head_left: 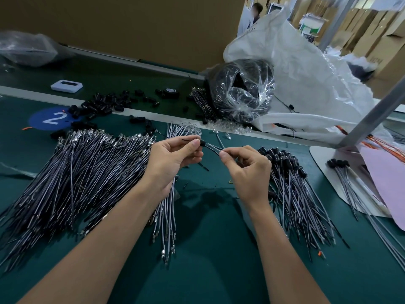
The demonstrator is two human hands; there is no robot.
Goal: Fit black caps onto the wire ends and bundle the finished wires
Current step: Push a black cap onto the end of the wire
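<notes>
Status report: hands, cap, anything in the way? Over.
Left hand pinches black cap. Right hand pinches the wire entering it. Nothing between hands; wire bundle lies below left hand.

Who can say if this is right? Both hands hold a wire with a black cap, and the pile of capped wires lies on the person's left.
One slip: the head view shows the pile of capped wires on the person's right, past the right hand. The rest holds: the left hand and right hand hold a wire with a black cap.
</notes>
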